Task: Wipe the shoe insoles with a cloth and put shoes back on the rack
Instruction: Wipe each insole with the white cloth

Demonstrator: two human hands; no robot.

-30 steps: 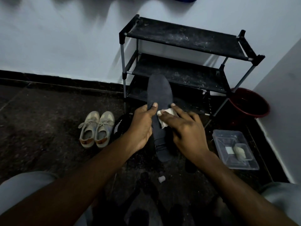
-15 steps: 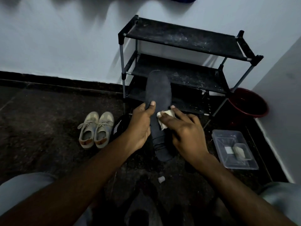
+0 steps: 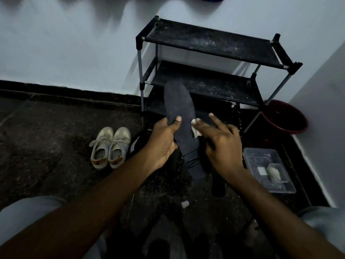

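Fingers (image 3: 202, 126) of the right hand (image 3: 222, 146) have spread apart, pressing the small white cloth (image 3: 196, 132) out to the edge of the long dark flat insole (image 3: 179, 101). Just left of them, the left hand (image 3: 164, 141) grips it. That wipe looks done.

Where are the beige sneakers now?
In the head view, the beige sneakers stand side by side on the dark floor, left of the left hand that holds the insole and of the shoe rack.

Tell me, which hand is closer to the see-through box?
Right. The right hand is next to the see-through box; the left hand is farther off, across the insole it holds.
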